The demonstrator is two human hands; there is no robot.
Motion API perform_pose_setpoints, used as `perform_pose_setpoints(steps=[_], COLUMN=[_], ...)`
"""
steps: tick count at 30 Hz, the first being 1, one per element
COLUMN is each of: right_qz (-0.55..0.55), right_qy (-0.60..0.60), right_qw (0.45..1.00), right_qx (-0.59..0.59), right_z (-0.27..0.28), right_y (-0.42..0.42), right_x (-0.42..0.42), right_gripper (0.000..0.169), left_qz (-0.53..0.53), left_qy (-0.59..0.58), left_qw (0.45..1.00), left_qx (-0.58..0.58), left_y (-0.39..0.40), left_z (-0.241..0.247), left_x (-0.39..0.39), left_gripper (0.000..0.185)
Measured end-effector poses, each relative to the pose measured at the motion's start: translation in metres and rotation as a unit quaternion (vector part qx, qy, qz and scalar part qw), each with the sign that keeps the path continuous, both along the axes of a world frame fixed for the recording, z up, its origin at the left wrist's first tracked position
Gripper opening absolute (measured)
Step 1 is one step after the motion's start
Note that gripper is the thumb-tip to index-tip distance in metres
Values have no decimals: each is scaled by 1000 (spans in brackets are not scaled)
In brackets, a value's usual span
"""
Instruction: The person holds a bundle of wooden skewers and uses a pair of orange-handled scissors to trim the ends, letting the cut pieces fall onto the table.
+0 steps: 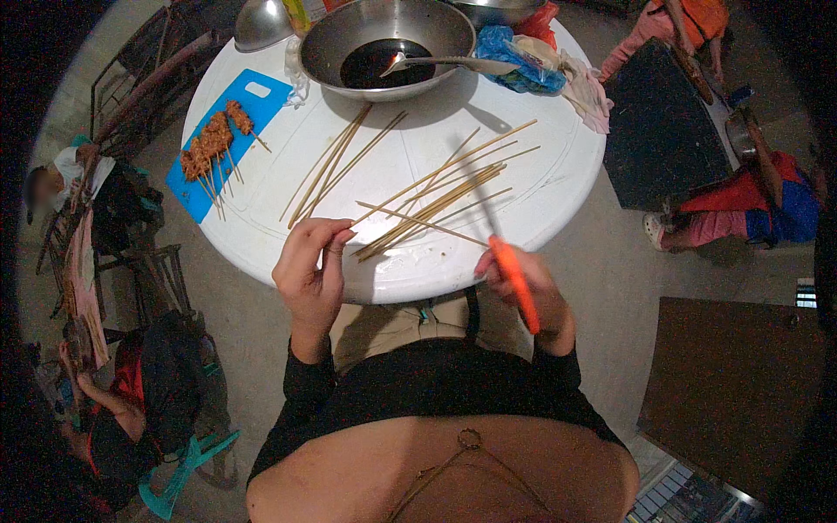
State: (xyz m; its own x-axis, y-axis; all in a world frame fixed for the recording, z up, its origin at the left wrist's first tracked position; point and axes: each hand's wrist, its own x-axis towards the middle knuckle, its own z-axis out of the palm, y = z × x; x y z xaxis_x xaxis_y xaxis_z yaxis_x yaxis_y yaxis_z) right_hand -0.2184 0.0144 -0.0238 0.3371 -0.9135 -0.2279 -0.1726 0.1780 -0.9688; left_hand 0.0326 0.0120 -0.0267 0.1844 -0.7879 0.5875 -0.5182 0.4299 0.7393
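Note:
My left hand (312, 261) pinches the near end of a thin bamboo skewer (444, 171) that slants away to the upper right. My right hand (533, 287) grips the orange handle (513, 284) of a knife. Its blade (477, 183) points away from me and is blurred. Another stick (418, 223) reaches towards my right fingers; whether they hold it, I cannot tell. Between the hands lies a loose pile of bamboo sticks (431, 208) on the white round plastic table (261, 216). A smaller group of sticks (330, 167) lies further left.
Skewered brown meat (212, 140) rests on a blue cutting board (269, 108) at left. At the back stand a metal bowl (320, 55) of dark liquid with a ladle (458, 63), plastic bags (516, 62) and a cloth (585, 95). Other people sit or stand at both sides.

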Motion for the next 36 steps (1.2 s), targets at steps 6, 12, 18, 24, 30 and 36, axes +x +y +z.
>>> perform_pose_setpoints(steps=[6, 12, 18, 24, 30, 36], right_qz=[-10, -40, 70, 77, -47, -64], right_qy=[-12, -120, 39, 79, -53, -19], right_qw=[1000, 987, 989, 983, 997, 997], right_qx=[2, 97, -126, -148, 42, 44], right_z=[-1, -6, -4, 2, 5, 10], right_y=[3, -5, -1, -5, -5, -4], right_x=[0, -13, -2, -14, -28, -15], right_gripper=[48, 33, 43, 35, 29, 51], left_qz=[-9, -24, -32, -52, -73, -77], left_qy=[0, -7, -13, 14, 55, 64], left_qw=[1000, 999, 998, 996, 989, 988], left_qx=[-4, 27, 51, 73, 117, 114], left_y=[1, 1, 1, 3, 5, 6], left_z=[1, 2, 3, 5, 6, 4], left_x=[-2, -7, -8, -9, -4, -5], left_gripper=[8, 8, 6, 5, 8, 8])
